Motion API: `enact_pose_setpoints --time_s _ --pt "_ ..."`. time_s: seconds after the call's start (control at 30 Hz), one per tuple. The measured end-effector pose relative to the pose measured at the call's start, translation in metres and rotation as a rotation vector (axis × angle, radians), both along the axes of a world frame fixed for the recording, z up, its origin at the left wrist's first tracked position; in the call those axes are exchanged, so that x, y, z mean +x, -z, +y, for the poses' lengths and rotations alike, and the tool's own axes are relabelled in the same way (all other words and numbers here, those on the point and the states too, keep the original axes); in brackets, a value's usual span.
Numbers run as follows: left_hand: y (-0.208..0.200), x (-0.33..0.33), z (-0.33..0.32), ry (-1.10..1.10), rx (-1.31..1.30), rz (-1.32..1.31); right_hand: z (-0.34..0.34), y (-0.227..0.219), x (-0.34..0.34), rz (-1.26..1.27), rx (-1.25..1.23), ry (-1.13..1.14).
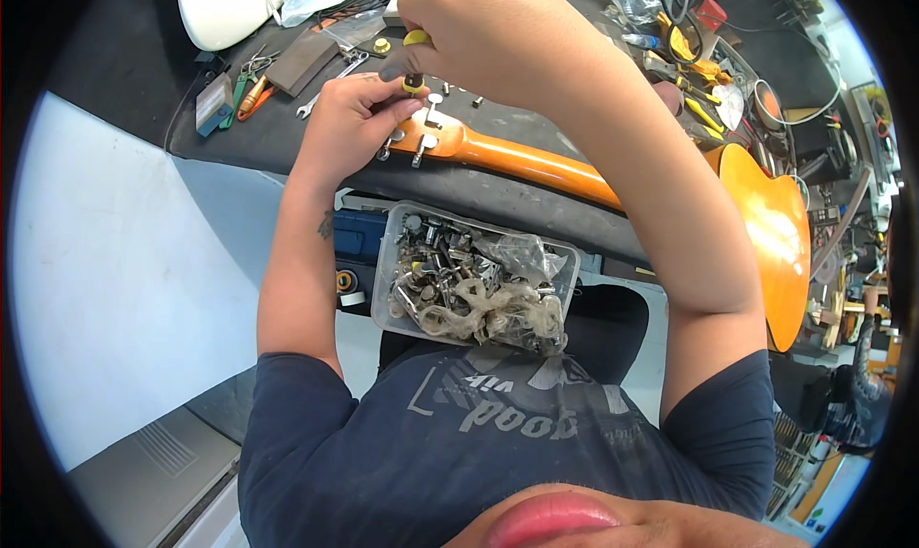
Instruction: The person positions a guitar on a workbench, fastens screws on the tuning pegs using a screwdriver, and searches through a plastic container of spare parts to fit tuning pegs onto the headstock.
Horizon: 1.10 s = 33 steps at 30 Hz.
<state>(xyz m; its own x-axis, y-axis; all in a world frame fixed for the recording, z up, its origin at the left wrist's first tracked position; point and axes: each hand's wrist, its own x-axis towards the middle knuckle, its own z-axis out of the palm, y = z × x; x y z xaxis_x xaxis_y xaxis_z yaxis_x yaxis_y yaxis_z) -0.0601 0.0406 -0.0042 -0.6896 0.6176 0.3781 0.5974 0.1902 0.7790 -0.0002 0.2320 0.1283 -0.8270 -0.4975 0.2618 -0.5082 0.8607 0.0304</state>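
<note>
fingers of the right hand (469, 36), in the head view, are curled closed around the upper part of a tool with a yellow-and-black handle (416, 38), held above the bench; its tip is hidden. the left hand (356, 108) is bent inward just below, thumb and fingers drawn close together by the tool's lower yellow-and-black part, though whether they pinch it or only touch it cannot be told. right beneath this double grip is the headstock (446, 138) of an orange wooden guitar (766, 246), with silver tuners (427, 144) standing along its edges, the nearest beside the left thumb. from there the neck (536, 162) runs rightward under the right forearm to the glossy body, which is partly hidden by the upper arm. the guitar rests on a black workbench (565, 224), with a silver wrench (330, 83) beyond the left wrist. below the neck, well apart from both hands, a clear plastic box (380, 285) full of metal parts (440, 256) sits at the person's lap.
</note>
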Motion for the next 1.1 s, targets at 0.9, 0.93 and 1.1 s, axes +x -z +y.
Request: enact_pose_setpoints --time_s 0.9,0.93,1.1 --pt "-0.006 0.003 0.006 0.016 -0.016 0.037 0.018 0.007 0.006 0.012 -0.133 -0.015" --pt "0.001 -0.001 0.003 0.023 0.079 -0.074 0.019 0.006 0.009 0.012 -0.134 -0.019" --pt "-0.002 0.001 0.013 0.092 0.142 -0.172 0.028 -0.018 0.03 -0.036 -0.342 0.041"
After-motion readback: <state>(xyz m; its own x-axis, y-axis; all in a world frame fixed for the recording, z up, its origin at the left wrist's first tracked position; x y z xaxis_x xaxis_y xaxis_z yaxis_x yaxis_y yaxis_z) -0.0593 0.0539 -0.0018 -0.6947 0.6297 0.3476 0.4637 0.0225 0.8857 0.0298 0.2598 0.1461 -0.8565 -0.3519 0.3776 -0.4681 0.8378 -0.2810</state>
